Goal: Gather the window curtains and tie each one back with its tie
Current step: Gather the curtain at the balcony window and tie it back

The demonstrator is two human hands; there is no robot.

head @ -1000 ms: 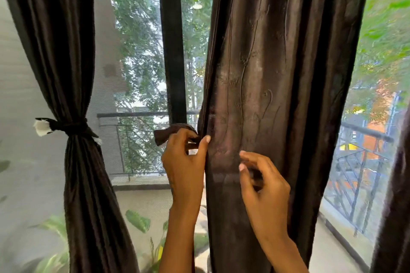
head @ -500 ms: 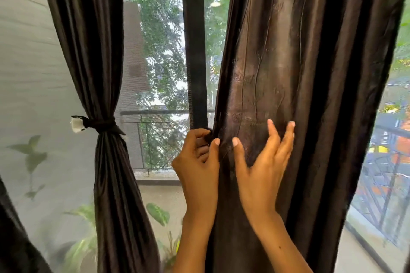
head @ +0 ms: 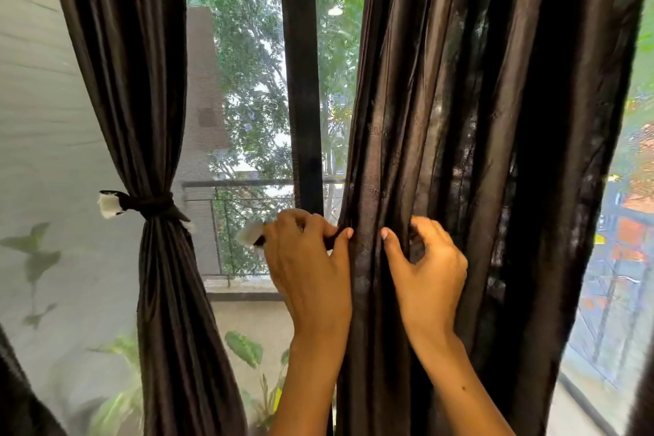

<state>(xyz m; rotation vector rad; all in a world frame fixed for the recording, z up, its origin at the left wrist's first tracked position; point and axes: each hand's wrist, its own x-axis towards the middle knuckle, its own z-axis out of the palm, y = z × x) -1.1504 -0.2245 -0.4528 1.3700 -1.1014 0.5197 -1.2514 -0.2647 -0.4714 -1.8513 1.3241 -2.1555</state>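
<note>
two hands at dark curtain (head: 460,152), left hand (head: 308,258) grip clamped on tie (head: 249,234), right hand (head: 428,265) pinching folds

Tied curtain (head: 141,81) at left, window post (head: 300,81) between, loose curtain (head: 477,99) at right, both hands at its left edge

Right curtain (head: 477,152): dark brown, faintly glossy fabric, hanging in loose vertical folds right of the window's black centre post, partly bunched at mid-height, not yet tied. Tie (head: 253,235): dark strip with a white tab end, sticking out leftward at the curtain's left edge. Left curtain (head: 141,81): same dark fabric, gathered tight at mid-height and flaring out again below. Its tie (head: 148,203): dark band wrapped round the waist, white tab end pointing left.
</note>
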